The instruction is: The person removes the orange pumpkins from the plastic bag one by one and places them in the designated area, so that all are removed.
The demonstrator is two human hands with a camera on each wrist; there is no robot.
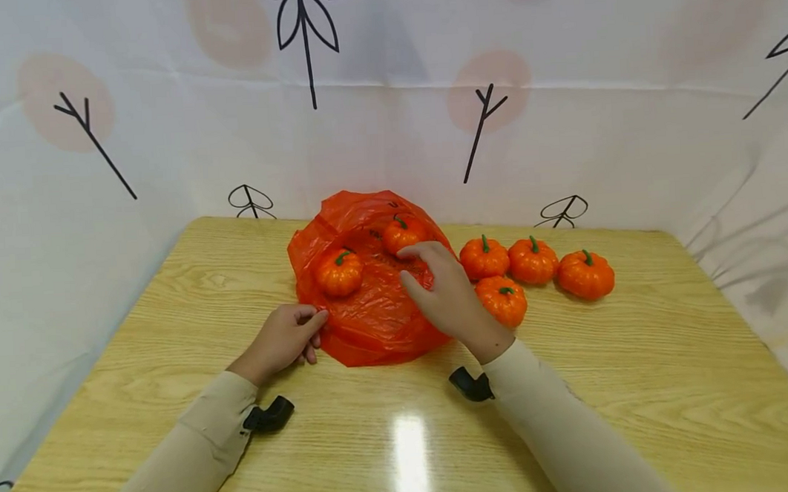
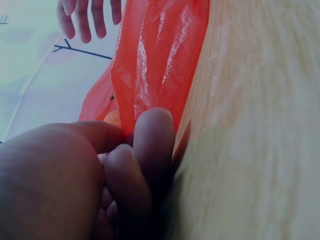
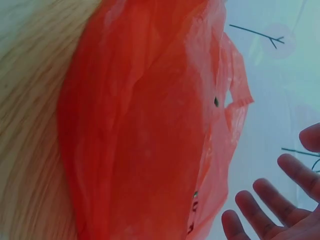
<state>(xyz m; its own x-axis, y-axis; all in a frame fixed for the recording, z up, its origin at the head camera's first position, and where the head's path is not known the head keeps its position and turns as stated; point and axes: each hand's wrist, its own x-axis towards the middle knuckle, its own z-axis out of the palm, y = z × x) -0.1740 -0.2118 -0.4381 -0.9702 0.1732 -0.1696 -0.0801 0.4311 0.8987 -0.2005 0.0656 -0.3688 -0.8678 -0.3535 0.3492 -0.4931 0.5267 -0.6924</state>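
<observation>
An orange-red plastic bag (image 1: 384, 306) lies spread wide at its mouth, with two small pumpkins inside: one pumpkin (image 1: 339, 273) on the left, another pumpkin (image 1: 403, 235) towards the back. My left hand (image 1: 285, 337) pinches the bag's near-left rim between thumb and fingers, as the left wrist view shows from close by. Over the bag's right side hovers my right hand (image 1: 444, 288), its fingers spread apart and nothing in them. In the right wrist view the right hand's fingers (image 3: 267, 205) appear beside the bag's wall (image 3: 145, 125), apart from it.
Right of the bag sit several more pumpkins: one pumpkin (image 1: 484, 257) at the back, a near pumpkin (image 1: 502, 301) partly behind my right hand, a middle pumpkin (image 1: 533, 260) and a far-right pumpkin (image 1: 586, 274). A patterned cloth (image 1: 388, 142) hangs behind the wooden table (image 1: 642, 381).
</observation>
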